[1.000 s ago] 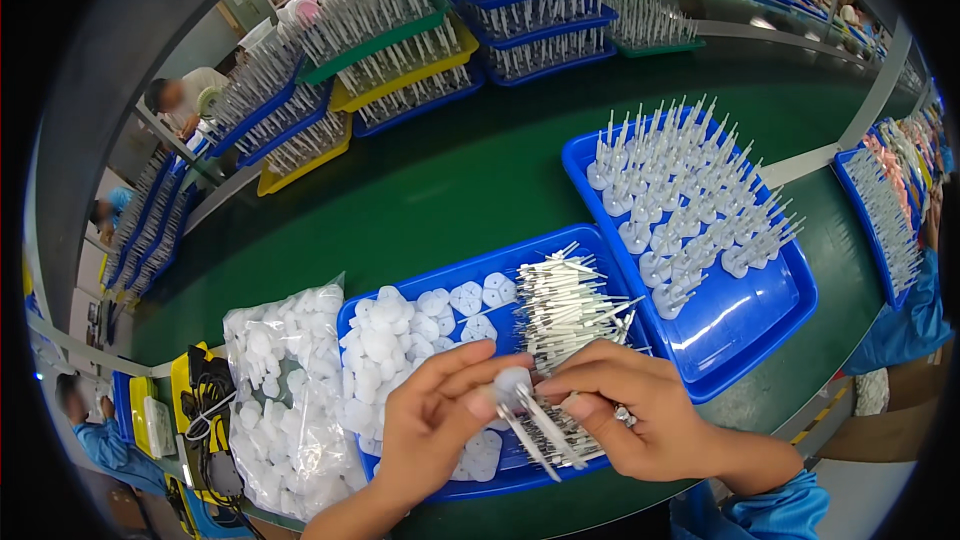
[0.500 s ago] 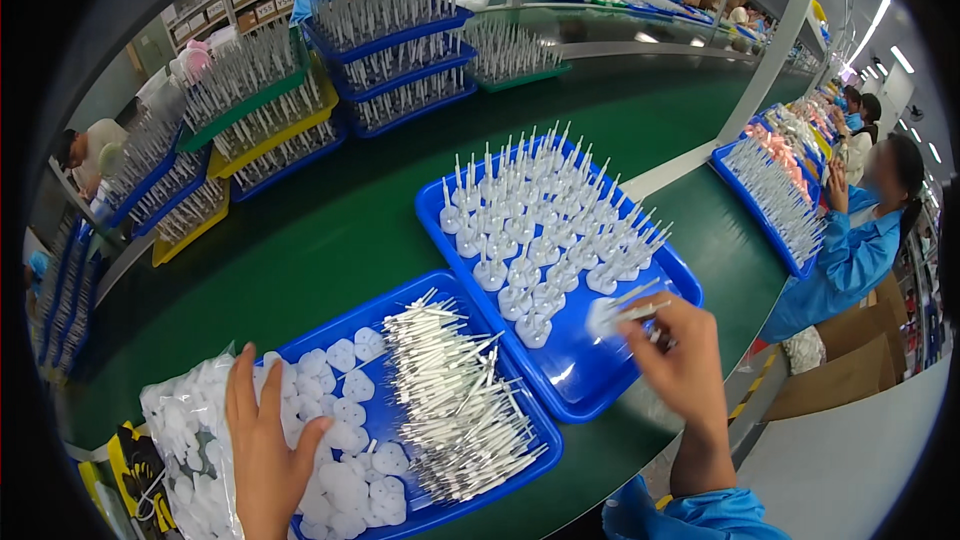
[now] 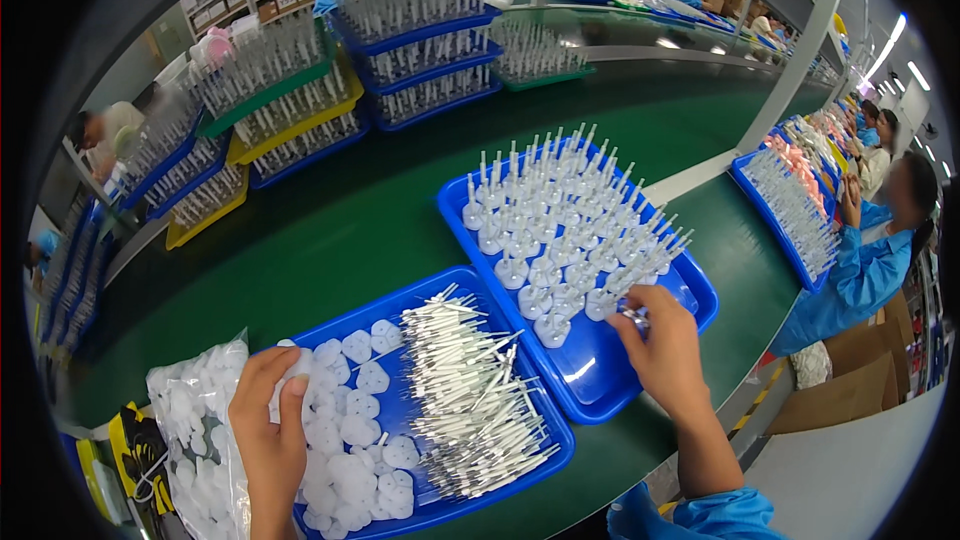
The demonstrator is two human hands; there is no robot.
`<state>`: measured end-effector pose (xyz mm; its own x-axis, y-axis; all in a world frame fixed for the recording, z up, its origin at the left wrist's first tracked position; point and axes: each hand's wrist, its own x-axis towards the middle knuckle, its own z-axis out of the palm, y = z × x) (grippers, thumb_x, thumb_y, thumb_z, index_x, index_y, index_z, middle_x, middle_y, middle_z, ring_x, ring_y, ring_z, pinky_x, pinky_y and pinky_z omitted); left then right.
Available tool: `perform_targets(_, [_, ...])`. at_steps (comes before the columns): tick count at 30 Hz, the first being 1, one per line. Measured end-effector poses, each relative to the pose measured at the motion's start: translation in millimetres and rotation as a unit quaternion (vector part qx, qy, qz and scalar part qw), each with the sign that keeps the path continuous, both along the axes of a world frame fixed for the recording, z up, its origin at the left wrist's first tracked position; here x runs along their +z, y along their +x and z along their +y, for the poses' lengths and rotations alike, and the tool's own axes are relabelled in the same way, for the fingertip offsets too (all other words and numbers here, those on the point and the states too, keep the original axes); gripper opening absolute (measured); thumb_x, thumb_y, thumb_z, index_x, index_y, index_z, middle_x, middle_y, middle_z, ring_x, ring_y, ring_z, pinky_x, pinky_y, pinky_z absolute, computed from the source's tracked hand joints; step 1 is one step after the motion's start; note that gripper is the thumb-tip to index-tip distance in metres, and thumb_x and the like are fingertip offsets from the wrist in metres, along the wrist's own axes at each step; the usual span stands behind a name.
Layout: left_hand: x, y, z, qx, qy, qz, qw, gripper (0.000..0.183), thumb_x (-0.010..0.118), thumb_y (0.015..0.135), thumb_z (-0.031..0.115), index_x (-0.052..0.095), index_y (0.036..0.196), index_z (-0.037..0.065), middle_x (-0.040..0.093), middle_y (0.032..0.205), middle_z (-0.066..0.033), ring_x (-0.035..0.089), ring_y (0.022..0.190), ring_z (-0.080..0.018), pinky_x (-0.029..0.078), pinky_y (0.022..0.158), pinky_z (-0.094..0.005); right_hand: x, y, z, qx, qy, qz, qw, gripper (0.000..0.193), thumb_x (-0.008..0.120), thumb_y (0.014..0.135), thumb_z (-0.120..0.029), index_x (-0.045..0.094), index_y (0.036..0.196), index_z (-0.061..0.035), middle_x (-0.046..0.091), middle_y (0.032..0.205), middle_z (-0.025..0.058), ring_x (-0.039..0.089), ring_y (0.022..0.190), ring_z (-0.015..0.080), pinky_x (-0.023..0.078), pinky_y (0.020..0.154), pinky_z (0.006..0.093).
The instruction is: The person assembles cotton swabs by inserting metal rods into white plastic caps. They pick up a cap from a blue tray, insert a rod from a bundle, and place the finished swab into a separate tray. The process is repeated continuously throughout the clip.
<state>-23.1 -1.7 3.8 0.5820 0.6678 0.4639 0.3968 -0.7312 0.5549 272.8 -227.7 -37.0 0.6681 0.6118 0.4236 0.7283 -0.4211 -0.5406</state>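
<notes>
My left hand has its thumb and fingers closed around a white plastic disc, above the loose white discs in the near blue tray. Beside those discs lies a thick heap of thin white sticks. Over the second blue tray, my right hand is closed on a small shiny thing whose kind I cannot make out. Next to its fingertips stand several rows of discs with upright sticks, base down.
A clear plastic bag of white discs lies at the left, by a black-and-yellow item. Stacked trays of upright sticks stand across the green table. A co-worker in blue sits at the right behind another tray.
My right hand has let go of a disc with a stick, which now stands among the others in the tray. My left hand has gone from spread fingers to closed on a disc.
</notes>
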Motion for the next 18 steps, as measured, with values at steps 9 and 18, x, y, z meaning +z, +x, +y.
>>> perform_targets(9, [-17,-3,-24,-0.247,-0.714,-0.281,0.592,0.041,0.039,0.108,0.034,0.051,0.121,-0.003,0.069,0.095,-0.0253,0.072,0.080,-0.0345,0.057,0.064,-0.0412,58,-50,9,0.210,0.004,0.151,0.966,0.021,0.056,0.096,-0.001,0.063,0.115,-0.0008,0.065,0.082,0.0141,0.066,0.068,0.0247,0.049,0.061,0.0332])
perform_targets(18, [-15,10,-51,-0.150,-0.572,-0.253,0.765,0.034,0.060,0.096,0.001,0.054,0.129,-0.003,0.060,0.120,-0.0197,0.070,0.095,-0.0324,0.061,0.080,-0.0421,55,-88,69,0.427,-0.010,0.228,0.875,0.016,0.064,0.093,-0.008,0.059,0.107,-0.0012,0.068,0.087,0.0165,0.068,0.066,0.0334,0.053,0.056,0.0386])
